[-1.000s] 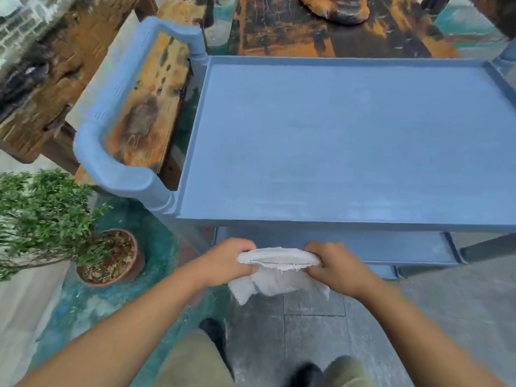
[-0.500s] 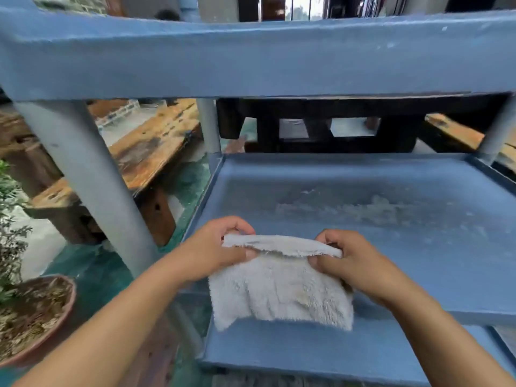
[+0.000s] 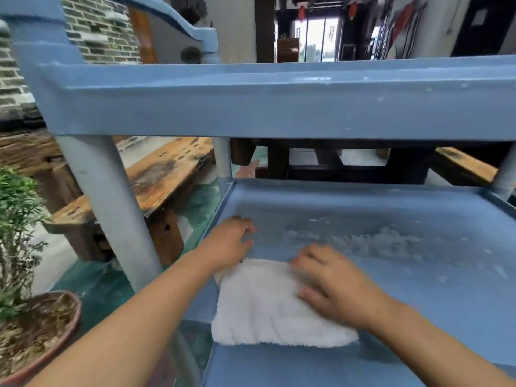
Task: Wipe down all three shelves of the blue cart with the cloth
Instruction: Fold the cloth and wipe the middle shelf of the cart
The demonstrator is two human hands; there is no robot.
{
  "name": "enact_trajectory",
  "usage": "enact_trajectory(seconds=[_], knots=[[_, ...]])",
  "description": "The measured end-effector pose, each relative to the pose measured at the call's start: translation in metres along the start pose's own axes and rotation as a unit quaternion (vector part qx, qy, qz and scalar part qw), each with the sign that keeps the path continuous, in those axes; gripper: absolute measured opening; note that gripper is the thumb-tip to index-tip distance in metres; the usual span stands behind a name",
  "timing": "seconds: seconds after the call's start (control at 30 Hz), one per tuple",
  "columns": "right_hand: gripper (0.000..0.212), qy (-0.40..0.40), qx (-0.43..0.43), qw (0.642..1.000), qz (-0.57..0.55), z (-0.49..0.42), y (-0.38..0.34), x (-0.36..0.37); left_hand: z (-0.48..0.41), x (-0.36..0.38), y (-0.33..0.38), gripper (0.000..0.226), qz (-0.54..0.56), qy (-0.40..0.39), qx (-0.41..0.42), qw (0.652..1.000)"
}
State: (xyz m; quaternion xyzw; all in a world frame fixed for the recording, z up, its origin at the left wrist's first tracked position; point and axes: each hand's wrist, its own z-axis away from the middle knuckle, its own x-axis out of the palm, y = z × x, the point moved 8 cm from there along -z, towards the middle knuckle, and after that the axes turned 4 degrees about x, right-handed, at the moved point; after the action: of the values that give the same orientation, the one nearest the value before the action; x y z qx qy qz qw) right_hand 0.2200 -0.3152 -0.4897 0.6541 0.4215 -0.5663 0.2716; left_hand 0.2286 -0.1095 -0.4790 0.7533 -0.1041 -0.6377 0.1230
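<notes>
The blue cart's middle shelf (image 3: pixel 418 289) fills the lower right, with pale dusty smears (image 3: pixel 391 241) across its middle. The top shelf's front rim (image 3: pixel 279 107) crosses above, and a strip of the bottom shelf (image 3: pixel 279 367) shows below. A folded white cloth (image 3: pixel 265 308) lies flat on the middle shelf's near left part. My right hand (image 3: pixel 332 286) presses on the cloth's right side with spread fingers. My left hand (image 3: pixel 231 241) rests on the shelf by the left rim, just beyond the cloth's far corner, fingers loosely curled and holding nothing.
The cart's near left post (image 3: pixel 111 205) stands beside my left forearm. A potted plant (image 3: pixel 39 325) sits on the floor at the left. A worn wooden bench (image 3: pixel 167 169) runs behind the post, and a dark wooden table (image 3: pixel 335 163) stands behind the cart.
Both hands held the cloth up in front of the cart; now it lies flat on the middle shelf. My left hand has let go, and my right hand presses on it.
</notes>
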Motion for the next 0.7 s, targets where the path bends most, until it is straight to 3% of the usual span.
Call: enact_trajectory(seconds=[0.1, 0.23, 0.4, 0.5, 0.7], knots=[[0.045, -0.065, -0.112, 0.989, -0.072, -0.006, -0.032, 0.013, -0.031, 0.005, -0.004, 0.026, -0.009, -0.018, 0.01, 1.0], [0.05, -0.138, -0.163, 0.973, -0.09, -0.015, -0.047, 0.039, -0.072, 0.012, -0.019, 0.038, 0.032, 0.004, 0.003, 0.999], [0.052, -0.221, -0.17, 0.955, -0.105, -0.012, -0.044, 0.06, -0.085, 0.065, -0.043, 0.049, -0.054, -0.063, -0.012, 0.996], [0.057, -0.236, -0.181, 0.949, -0.103, -0.017, -0.041, 0.061, -0.088, 0.084, -0.053, 0.054, -0.089, -0.113, -0.007, 0.99], [0.066, -0.218, -0.156, 0.96, -0.081, -0.044, -0.012, 0.069, -0.087, 0.082, -0.052, 0.052, -0.15, -0.117, 0.043, 0.981]])
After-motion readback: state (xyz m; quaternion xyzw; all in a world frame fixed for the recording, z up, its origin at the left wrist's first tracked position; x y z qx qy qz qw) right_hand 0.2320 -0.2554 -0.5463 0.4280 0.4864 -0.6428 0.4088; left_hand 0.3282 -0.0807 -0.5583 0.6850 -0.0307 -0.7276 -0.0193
